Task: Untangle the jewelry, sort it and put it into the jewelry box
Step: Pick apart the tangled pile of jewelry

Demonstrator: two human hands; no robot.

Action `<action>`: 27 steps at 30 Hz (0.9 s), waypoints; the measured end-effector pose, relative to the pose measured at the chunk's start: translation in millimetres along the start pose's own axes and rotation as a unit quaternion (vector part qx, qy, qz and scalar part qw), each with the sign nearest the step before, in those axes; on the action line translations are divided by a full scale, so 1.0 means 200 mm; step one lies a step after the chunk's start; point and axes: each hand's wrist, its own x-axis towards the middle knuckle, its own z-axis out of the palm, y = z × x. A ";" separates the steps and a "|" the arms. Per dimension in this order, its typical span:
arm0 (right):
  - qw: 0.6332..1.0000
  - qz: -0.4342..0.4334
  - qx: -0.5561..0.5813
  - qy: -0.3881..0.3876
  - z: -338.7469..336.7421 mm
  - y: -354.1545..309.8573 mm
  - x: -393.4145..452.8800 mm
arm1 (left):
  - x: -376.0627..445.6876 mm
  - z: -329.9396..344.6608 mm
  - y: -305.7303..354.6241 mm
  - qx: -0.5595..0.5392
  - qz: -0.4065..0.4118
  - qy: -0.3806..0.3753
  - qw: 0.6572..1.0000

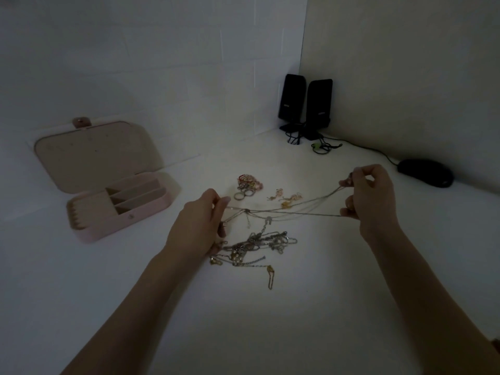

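Note:
Thin silver chains point(286, 211) stretch taut above the white table between both hands. My left hand point(201, 220) pinches their left end, and my right hand point(369, 193) pinches the right ends with curled fingers. Below the chains lies a tangled pile of necklaces and bracelets point(257, 246). A cluster of rings and pink pieces point(247, 185) and a few small earrings point(286, 198) lie just beyond the chains. The pink jewelry box point(119, 209) stands open at the left, its lid tilted back and its beige compartments showing nothing inside.
Two black speakers point(305, 104) with cables stand in the far corner. A black mouse point(426, 173) lies at the right by the wall. The table point(243, 320) is white and dimly lit.

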 end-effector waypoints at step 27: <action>0.991 -0.051 -0.112 0.046 -0.04 0.07 0.07 | 0.06 -0.11 -0.03 -0.233 -0.146 -0.051 0.960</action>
